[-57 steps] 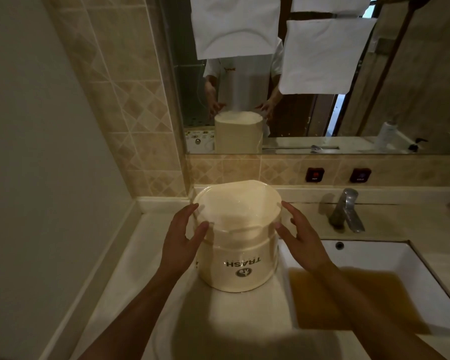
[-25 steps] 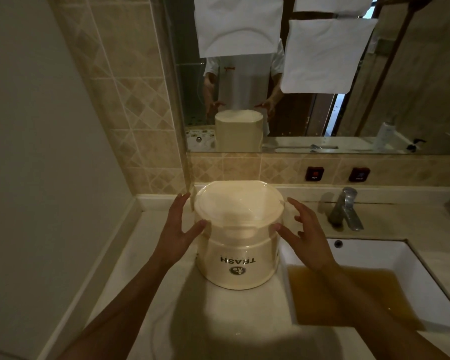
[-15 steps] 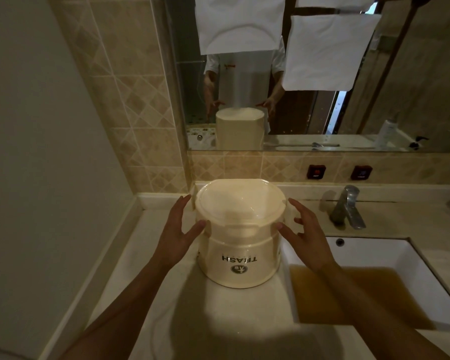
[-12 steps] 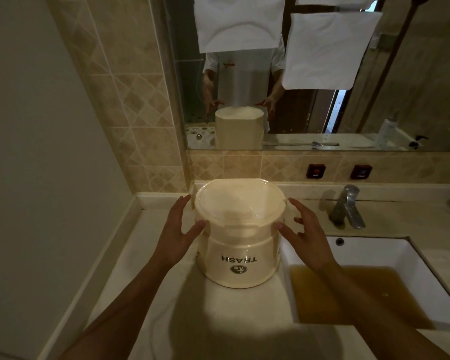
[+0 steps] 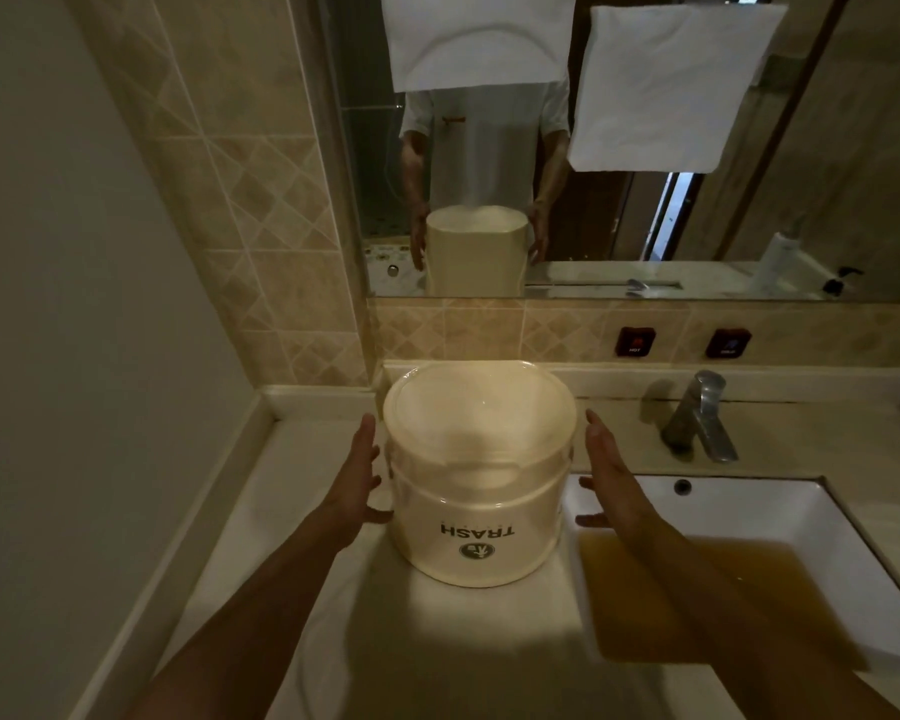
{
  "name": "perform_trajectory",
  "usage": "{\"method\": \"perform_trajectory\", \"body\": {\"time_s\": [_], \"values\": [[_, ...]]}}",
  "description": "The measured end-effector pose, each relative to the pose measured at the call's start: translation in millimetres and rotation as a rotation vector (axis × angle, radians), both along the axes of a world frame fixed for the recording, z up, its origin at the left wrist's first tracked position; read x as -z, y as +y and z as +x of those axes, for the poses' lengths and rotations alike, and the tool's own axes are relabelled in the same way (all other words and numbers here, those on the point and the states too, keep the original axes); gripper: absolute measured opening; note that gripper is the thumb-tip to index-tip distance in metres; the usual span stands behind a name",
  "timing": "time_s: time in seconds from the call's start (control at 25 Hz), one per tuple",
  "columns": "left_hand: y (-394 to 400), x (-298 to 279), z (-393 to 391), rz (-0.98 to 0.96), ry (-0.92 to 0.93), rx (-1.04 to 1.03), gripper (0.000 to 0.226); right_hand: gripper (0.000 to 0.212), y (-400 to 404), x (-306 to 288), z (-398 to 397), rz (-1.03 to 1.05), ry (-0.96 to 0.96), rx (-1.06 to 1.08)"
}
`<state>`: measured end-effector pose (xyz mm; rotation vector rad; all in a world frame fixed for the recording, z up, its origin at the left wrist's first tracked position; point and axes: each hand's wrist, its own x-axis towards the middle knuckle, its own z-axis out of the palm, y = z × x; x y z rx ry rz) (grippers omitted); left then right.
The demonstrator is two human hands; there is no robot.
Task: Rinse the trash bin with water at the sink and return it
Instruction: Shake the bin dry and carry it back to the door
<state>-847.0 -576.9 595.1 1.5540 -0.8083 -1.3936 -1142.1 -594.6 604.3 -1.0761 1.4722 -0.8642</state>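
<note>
A cream trash bin [image 5: 476,511] stands upside down on the counter left of the sink, its "TRASH" lettering inverted toward me. My left hand [image 5: 357,478] lies flat along the bin's left side with straight fingers, and its thumb touches the wall low down. My right hand [image 5: 611,485] is held flat just off the bin's right side with a narrow gap, thumb pointing at the bin. Neither hand grips anything. The white sink [image 5: 801,517] to the right holds brownish water [image 5: 697,600].
A metal faucet [image 5: 700,418] stands behind the sink. The pale counter [image 5: 292,511] runs left to a raised edge and a plain wall. Above the tiled backsplash hangs a mirror [image 5: 645,226], partly covered by white sheets. Two dark switches [image 5: 635,341] sit on the backsplash.
Both hands have slid down from the bin's upper rim to its sides, and the spread fingers have straightened. The bin has stayed in place on the counter.
</note>
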Motion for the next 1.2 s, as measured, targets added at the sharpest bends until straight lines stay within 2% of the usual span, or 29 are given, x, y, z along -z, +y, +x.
{"method": "perform_trajectory", "body": {"time_s": [0.08, 0.28, 0.52, 0.68, 0.84, 0.96, 1.12, 1.2], "values": [[-7.2, 3.6, 0.4, 0.058, 0.011, 0.039, 0.092, 0.061, -6.5, 4.5, 2.2, 0.138, -0.06, -0.005], [-18.6, 2.6, -6.9, 0.112, 0.045, 0.036, 0.076, 0.079, -15.8, 16.5, 8.8, 0.254, -0.143, -0.039], [-26.0, -7.4, -16.2, 0.113, 0.01, 0.061, 0.08, 0.074, -21.5, 6.7, 2.3, 0.216, -0.175, -0.009], [-30.9, -19.2, -23.7, 0.109, 0.035, 0.052, 0.085, 0.058, -18.7, -7.7, -7.0, 0.144, -0.154, -0.025], [-23.9, -23.6, -29.2, 0.086, 0.038, 0.066, 0.085, 0.068, -10.5, -11.1, -12.7, 0.146, -0.148, -0.006], [-15.9, -28.1, -31.6, 0.065, 0.05, 0.039, 0.083, 0.063, -1.4, -14.4, -14.2, 0.118, -0.205, 0.005], [-9.3, -43.2, -32.1, -0.01, 0.089, 0.002, 0.059, 0.054, 7.6, -25.2, -20.9, 0.05, -0.317, 0.05], [-8.7, -46.6, -28.5, -0.056, 0.114, 0.018, 0.054, 0.04, 16.8, -34.2, -22.0, -0.017, -0.389, 0.008]]}}
